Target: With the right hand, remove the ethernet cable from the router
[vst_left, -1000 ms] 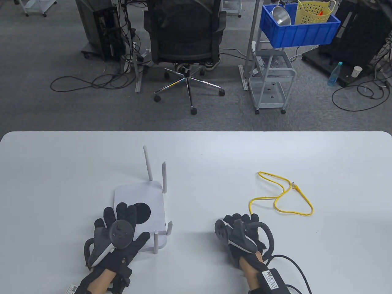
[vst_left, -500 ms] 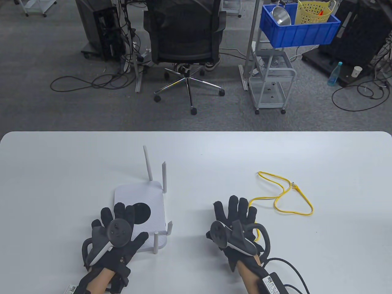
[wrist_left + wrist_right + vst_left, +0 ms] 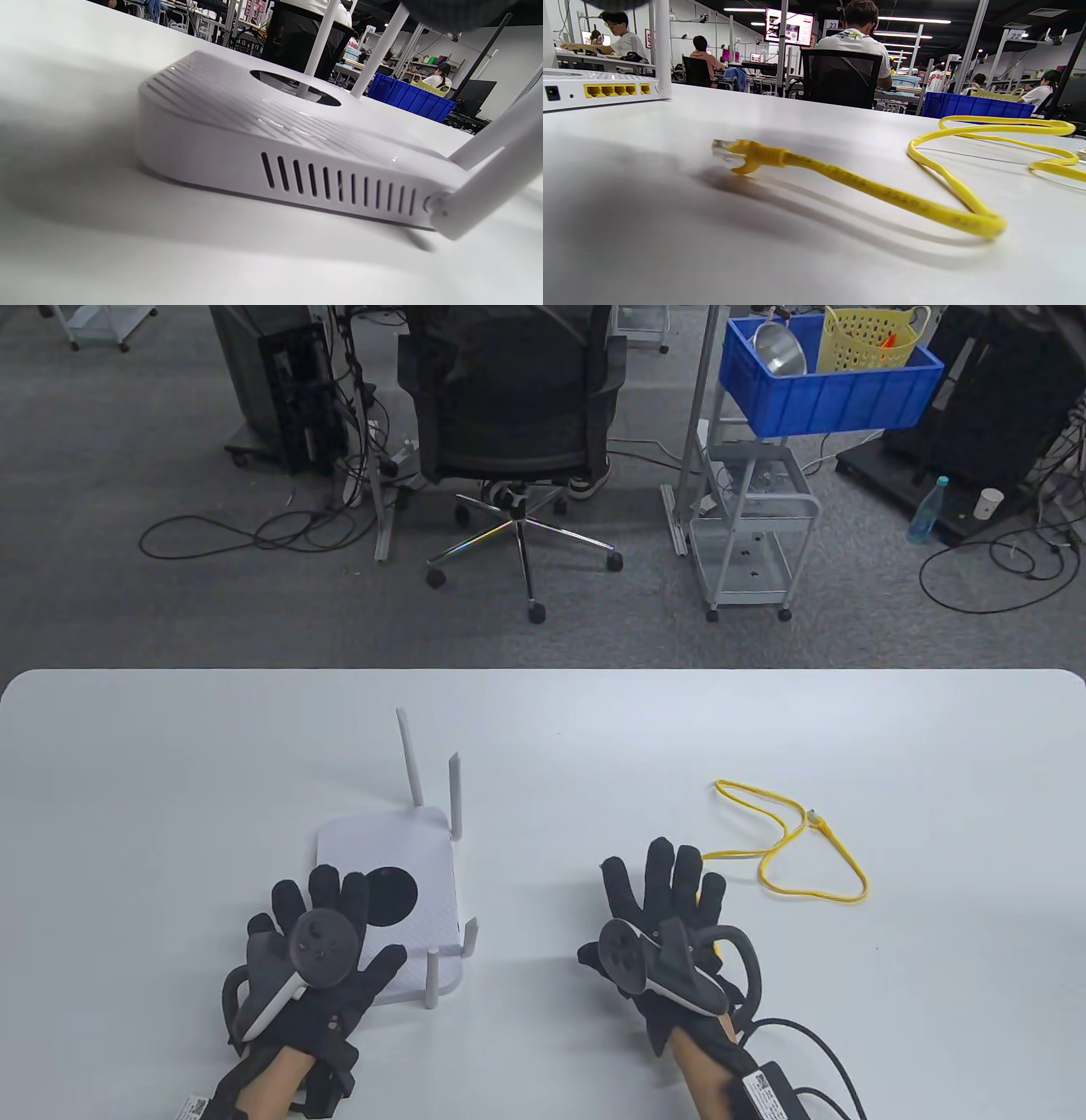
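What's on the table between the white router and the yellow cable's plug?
Nothing: only bare table lies between the router and the cable's plug, as the right wrist view shows.

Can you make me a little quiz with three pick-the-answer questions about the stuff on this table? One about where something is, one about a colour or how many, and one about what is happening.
1. Where is the ethernet cable lying?
A. On the table, to the right of the router
B. On top of the router
C. On the floor

2. What colour are the router's ports?
A. Blue
B. Yellow
C. Red

3. What is the cable's plug doing?
A. Stuck in a port
B. Pinched in the right hand
C. Lying loose on the table

Answers:
1. A: in the table view the yellow loops rest on the white tabletop, right of the router.
2. B: the right wrist view shows a row of yellow sockets on the router's side.
3. C: the plug rests on the table, away from the ports, with no fingers on it; the left hand lies on the router.
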